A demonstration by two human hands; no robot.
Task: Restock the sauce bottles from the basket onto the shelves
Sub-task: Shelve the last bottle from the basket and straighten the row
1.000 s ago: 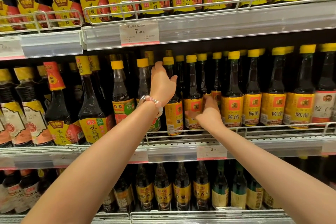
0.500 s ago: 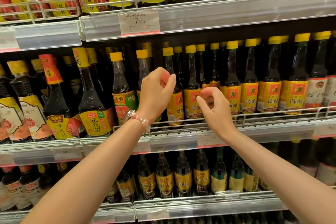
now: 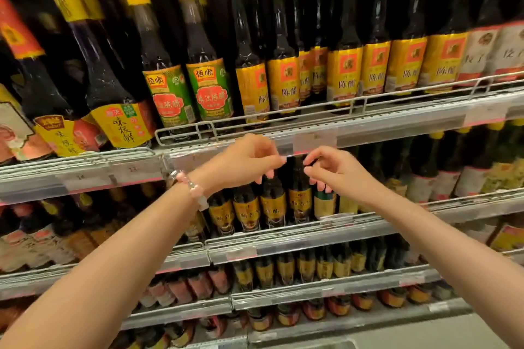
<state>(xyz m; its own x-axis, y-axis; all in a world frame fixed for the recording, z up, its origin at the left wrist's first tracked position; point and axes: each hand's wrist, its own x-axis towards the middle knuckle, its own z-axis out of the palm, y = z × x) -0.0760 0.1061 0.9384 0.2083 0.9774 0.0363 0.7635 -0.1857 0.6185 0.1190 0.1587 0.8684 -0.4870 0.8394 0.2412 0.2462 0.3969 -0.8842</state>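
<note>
— Sauce bottles [image 3: 344, 73] fill the shelf [image 3: 368, 122] at the top of the view, upright and packed side by side behind a wire rail [image 3: 255, 117]; yellow caps, dark glass, mostly yellow labels. Two green-labelled bottles [image 3: 190, 91] stand further left.

— And the hands?

— Both hang in front of the row below, just under that shelf's front edge. The left hand [image 3: 246, 161] has its fingers curled loosely downward and holds nothing. A pink bead bracelet [image 3: 190, 187] sits on that wrist.

— The right?

— The right hand [image 3: 337, 170] is much the same: fingers [image 3: 320, 184] bent and drooping, thumb near the forefinger, gripping nothing. The two hands are near each other but apart, with a dark bottle neck [image 3: 296, 170] showing in the gap between them.

— Lower down?

— More shelves of smaller dark bottles [image 3: 272, 204] with gold labels, blurred. I can't see any basket.
</note>
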